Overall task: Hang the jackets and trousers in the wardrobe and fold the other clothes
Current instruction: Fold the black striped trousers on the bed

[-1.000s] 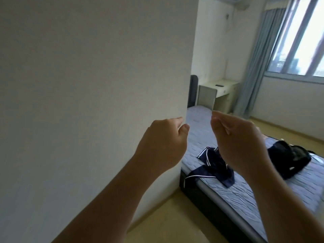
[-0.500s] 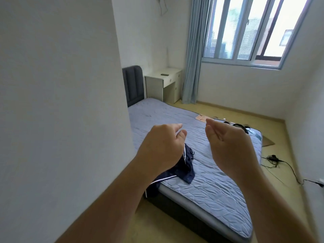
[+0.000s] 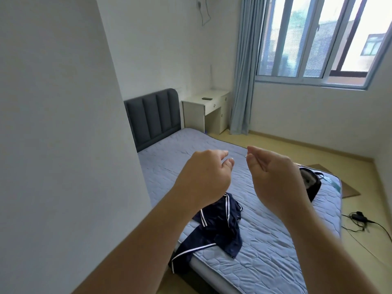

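Navy fabric with white stripes: one garment (image 3: 218, 228) lies crumpled on the near corner of the bed (image 3: 275, 251), at lower centre of the frame, with one part hanging over the mattress edge. One black item (image 3: 310, 185), too hidden by the right wrist to identify, lies on the same mattress at centre right, well apart from the navy garment.

Two bare forearms rise from the bottom edge and converge toward mid-frame, wrists bent forward, both hands held in the air above the bed and touching nothing on it. The left hand (image 3: 203, 177) shows its back; its fingers are loosely curled, thumb and forefinger slightly apart, with nothing visible between them. The right hand (image 3: 273, 172) is turned palm-inward, fingers bent toward the thumb; whether it pinches anything thin cannot be told. The two hands are near each other but do not touch.

One dark grey padded headboard (image 3: 152, 117) stands left of centre. One white desk (image 3: 205, 111), one pale blue curtain (image 3: 244, 81) and one window (image 3: 318, 39) fill the upper right. One white wall panel (image 3: 59, 134) fills the left; one black cable (image 3: 360, 217) lies at lower right.
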Demonstrator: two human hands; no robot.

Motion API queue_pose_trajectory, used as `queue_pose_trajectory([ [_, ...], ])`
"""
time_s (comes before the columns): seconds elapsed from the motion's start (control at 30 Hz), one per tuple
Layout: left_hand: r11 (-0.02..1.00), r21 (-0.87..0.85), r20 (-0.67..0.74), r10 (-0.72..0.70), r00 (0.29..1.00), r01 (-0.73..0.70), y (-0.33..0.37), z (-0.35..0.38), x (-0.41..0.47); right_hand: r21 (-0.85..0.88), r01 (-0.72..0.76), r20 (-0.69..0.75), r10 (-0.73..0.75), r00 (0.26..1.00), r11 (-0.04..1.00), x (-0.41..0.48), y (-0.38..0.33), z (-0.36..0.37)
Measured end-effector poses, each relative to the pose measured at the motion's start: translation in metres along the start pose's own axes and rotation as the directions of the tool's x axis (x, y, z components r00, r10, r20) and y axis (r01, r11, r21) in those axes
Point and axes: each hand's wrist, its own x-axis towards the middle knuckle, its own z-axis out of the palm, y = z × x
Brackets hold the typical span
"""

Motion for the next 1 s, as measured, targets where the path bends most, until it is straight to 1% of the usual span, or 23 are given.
queue_pose_trajectory([
  [0.2,1.0,-0.004,0.034,-0.016,0.999,0.016,-0.031,0.026,0.056,0.009,-0.026,0.038,0.026,0.999,1.0,0.054,0.032,0.038],
  [0.3,0.999,-0.004,0.087,-0.038,0.996,0.039,-0.06,0.048,0.09,-0.014,-0.07,0.04,0.07,0.997,0.997,0.082,0.055,0.065],
  [0.4,0.996,0.004,0.19,-0.09,0.978,0.091,-0.101,0.086,0.124,-0.066,-0.149,0.07,0.154,0.986,0.987,0.108,0.091,0.102],
  [0.5,0.99,0.043,0.322,-0.139,0.936,0.133,-0.151,0.142,0.153,-0.118,-0.3,0.103,0.312,0.945,0.947,0.124,0.143,0.147],
  [0.63,0.978,0.07,0.514,-0.203,0.834,0.194,-0.219,0.228,0.175,-0.221,-0.483,0.148,0.518,0.842,0.847,0.128,0.22,0.212],
  [0.77,0.97,0.104,0.656,-0.235,0.718,0.222,-0.283,0.314,0.177,-0.291,-0.6,0.218,0.662,0.717,0.746,0.11,0.293,0.274],
  [0.87,0.963,0.158,0.739,-0.262,0.621,0.218,-0.329,0.372,0.169,-0.354,-0.673,0.255,0.76,0.598,0.649,0.087,0.341,0.316],
  [1.0,0.944,0.25,0.82,-0.325,0.471,0.216,-0.391,0.444,0.148,-0.406,-0.75,0.29,0.852,0.436,0.522,0.053,0.398,0.364],
])
